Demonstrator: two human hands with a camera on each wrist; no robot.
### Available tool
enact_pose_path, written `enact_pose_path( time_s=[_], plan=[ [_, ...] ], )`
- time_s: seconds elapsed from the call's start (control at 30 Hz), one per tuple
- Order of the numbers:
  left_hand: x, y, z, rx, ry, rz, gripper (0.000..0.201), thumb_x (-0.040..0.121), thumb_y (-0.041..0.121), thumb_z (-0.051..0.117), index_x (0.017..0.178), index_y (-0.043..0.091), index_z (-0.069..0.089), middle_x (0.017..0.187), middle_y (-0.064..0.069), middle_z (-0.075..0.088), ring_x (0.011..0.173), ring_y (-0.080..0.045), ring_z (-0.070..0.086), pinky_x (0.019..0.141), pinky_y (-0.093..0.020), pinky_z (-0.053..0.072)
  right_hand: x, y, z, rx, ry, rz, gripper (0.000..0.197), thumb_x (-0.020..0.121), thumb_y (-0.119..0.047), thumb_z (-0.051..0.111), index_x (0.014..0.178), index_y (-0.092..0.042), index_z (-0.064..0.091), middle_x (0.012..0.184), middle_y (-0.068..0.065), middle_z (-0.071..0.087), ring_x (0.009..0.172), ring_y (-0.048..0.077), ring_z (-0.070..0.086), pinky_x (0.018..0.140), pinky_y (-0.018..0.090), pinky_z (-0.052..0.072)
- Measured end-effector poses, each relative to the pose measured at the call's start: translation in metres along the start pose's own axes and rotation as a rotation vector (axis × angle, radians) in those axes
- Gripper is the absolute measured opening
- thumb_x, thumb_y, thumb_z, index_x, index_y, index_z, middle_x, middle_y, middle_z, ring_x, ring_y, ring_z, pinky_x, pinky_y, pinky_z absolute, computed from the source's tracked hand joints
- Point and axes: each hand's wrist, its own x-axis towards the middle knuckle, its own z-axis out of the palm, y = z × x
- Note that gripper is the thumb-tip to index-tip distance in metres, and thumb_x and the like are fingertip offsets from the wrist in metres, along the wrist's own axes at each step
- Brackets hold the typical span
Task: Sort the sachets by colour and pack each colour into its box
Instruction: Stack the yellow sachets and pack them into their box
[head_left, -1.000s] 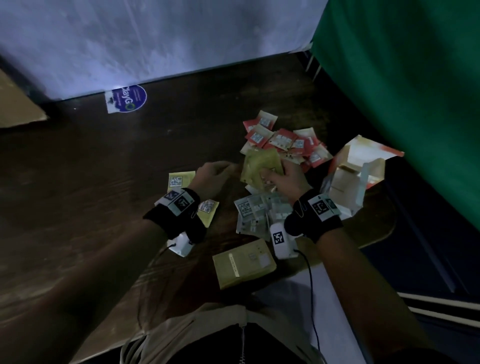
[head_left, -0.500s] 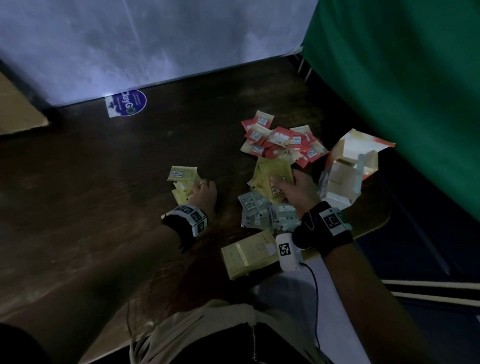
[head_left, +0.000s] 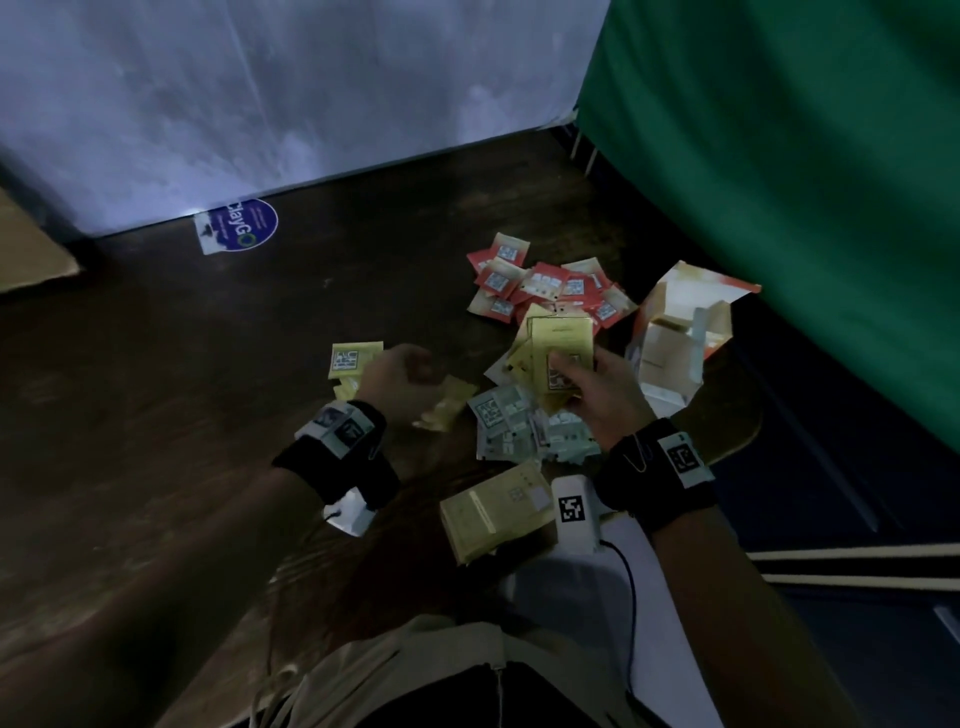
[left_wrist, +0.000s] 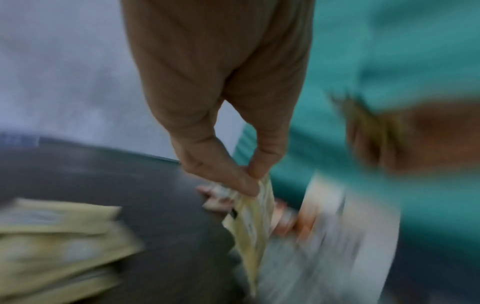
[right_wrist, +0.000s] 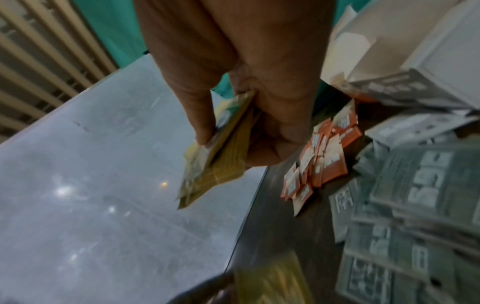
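Observation:
My right hand (head_left: 574, 376) grips a stack of yellow sachets (head_left: 558, 345) above the table, thumb on one side and fingers on the other, as the right wrist view shows (right_wrist: 215, 164). My left hand (head_left: 415, 371) pinches one yellow sachet (left_wrist: 255, 218) between thumb and finger, just left of the stack. More yellow sachets (head_left: 356, 358) lie on the table behind the left hand. Red sachets (head_left: 540, 286) are piled further back. Grey-green sachets (head_left: 519, 428) lie under the right hand. A yellow box (head_left: 493, 512) lies closed near the front edge.
An open orange-and-white box (head_left: 680, 332) stands at the right, beside a green curtain (head_left: 805, 182). A round blue sticker (head_left: 244, 226) lies by the white wall. The dark wooden table (head_left: 156, 389) stretches left. A white wrist device (head_left: 574, 512) hangs by the yellow box.
My left hand has left the yellow pile at the left and moved right towards the stack, carrying one yellow sachet. My right hand keeps the yellow stack raised, shifted slightly.

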Motion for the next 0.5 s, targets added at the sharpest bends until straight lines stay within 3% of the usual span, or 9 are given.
enact_pose_path(
  time_s=[0.07,0.13,0.2,0.3,0.37,0.4,0.5],
  plan=[
    [-0.006,0.026,-0.011,-0.370,-0.076,-0.044,0.039,0.080,0.009,0.072,0.118,0.005,0.058,0.098,-0.001,0.063,0.071,-0.008,0.064,0.062,-0.022,0.053,-0.003,0.001,0.008,0.064,-0.087,0.061,0.014,0.094,-0.010,0.054,0.103,-0.011,0.064,0.098,0.007,0.070,0.091,0.022,0.066,0.082,0.041,0.055],
    [-0.012,0.047,-0.017,-0.687,-0.223,-0.117,0.031,0.085,0.002,0.065,0.116,0.006,0.058,0.096,-0.002,0.065,0.067,-0.008,0.068,0.064,-0.025,0.059,-0.005,0.005,0.018,0.102,-0.143,0.108,0.018,0.095,-0.009,0.050,0.108,-0.006,0.063,0.106,0.012,0.068,0.100,0.029,0.064,0.091,0.046,0.052],
    [-0.014,0.060,-0.019,-0.750,-0.305,-0.103,0.025,0.087,0.001,0.061,0.111,0.009,0.061,0.090,-0.001,0.068,0.073,-0.010,0.068,0.074,-0.028,0.058,-0.005,0.010,0.027,0.136,-0.158,0.141,0.026,0.095,-0.010,0.051,0.118,-0.002,0.058,0.116,0.017,0.064,0.108,0.034,0.061,0.094,0.050,0.050],
    [-0.010,0.060,-0.015,-0.770,-0.285,-0.109,0.023,0.088,0.002,0.060,0.111,0.006,0.061,0.087,-0.003,0.068,0.068,-0.008,0.068,0.063,-0.021,0.057,-0.005,0.013,0.031,0.154,-0.125,0.149,0.025,0.095,-0.012,0.051,0.119,-0.006,0.058,0.106,0.011,0.068,0.096,0.027,0.066,0.076,0.040,0.058],
    [0.002,0.044,-0.012,-0.676,-0.206,-0.164,0.029,0.087,0.007,0.064,0.115,0.005,0.061,0.088,-0.005,0.068,0.064,-0.007,0.067,0.057,-0.020,0.054,-0.004,0.014,0.028,0.115,-0.079,0.134,0.016,0.095,-0.014,0.054,0.109,-0.013,0.062,0.099,0.006,0.070,0.093,0.025,0.067,0.074,0.039,0.058],
    [0.012,0.029,-0.011,-0.514,-0.153,-0.156,0.035,0.084,0.012,0.067,0.118,0.006,0.061,0.092,-0.005,0.068,0.070,-0.009,0.067,0.062,-0.023,0.054,-0.003,0.015,0.025,0.096,-0.050,0.132,0.012,0.094,-0.015,0.055,0.104,-0.017,0.063,0.098,0.005,0.070,0.092,0.024,0.066,0.074,0.038,0.056],
    [0.040,-0.016,-0.019,0.212,-0.144,-0.102,0.060,0.077,0.027,0.076,0.130,0.013,0.052,0.129,-0.011,0.054,0.116,-0.025,0.054,0.095,-0.035,0.045,-0.002,0.018,0.016,0.056,0.006,0.132,0.015,0.093,-0.015,0.057,0.108,-0.016,0.061,0.097,0.002,0.068,0.088,0.020,0.066,0.067,0.034,0.054]
  ],
)
